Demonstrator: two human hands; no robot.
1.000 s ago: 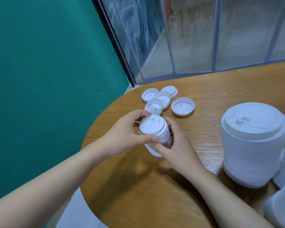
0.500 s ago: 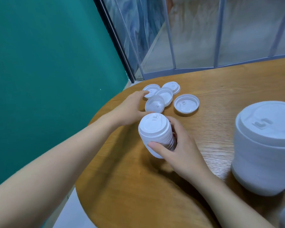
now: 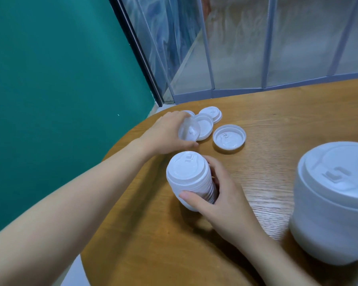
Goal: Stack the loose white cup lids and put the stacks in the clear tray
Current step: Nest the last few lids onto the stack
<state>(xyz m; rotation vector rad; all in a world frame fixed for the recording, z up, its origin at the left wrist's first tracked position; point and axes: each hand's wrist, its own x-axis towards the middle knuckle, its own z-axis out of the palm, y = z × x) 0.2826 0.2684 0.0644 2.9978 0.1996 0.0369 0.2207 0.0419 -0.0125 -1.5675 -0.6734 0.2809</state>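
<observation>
The wooden table (image 3: 267, 120) carries a big lid stack (image 3: 331, 201) at the right edge. Nearer the middle, the right hand (image 3: 221, 195) wraps a small stack (image 3: 191, 178). Beyond it the left hand (image 3: 165, 133) pinches one tilted lid (image 3: 189, 131), beside three loose lids (image 3: 229, 137) lying flat

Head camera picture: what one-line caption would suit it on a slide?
Left hand lifts a loose lid while the right hand holds a lid stack on the wooden table.
</observation>
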